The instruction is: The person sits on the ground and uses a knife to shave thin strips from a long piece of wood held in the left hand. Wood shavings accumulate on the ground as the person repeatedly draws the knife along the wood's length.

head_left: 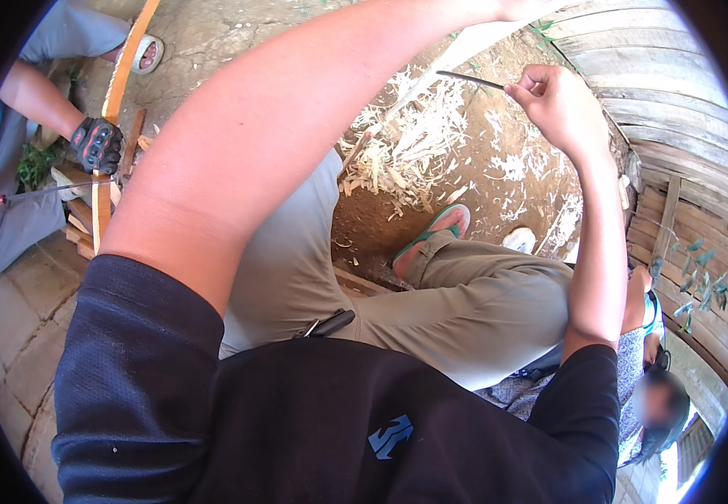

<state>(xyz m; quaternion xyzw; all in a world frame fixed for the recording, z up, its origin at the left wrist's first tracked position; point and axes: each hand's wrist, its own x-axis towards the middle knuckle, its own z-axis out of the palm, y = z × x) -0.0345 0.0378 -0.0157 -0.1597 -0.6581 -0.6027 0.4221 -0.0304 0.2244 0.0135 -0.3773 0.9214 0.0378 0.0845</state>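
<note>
My right hand is closed, its thumb and fingers pinching one end of a thin, dark, blade-like strip. The strip's far tip reaches left to a long pale length of wood, which slants down over the shavings; I cannot tell if they touch. At the top edge my left hand is beside the wood's upper, broader end. Its fingers are cut off by the picture's edge, so its grip cannot be seen.
Pale wood shavings cover the ground by my sandalled foot. At left, a co-worker's gloved hand rests on a long wooden strip. Another person is at lower right, near a plank wall.
</note>
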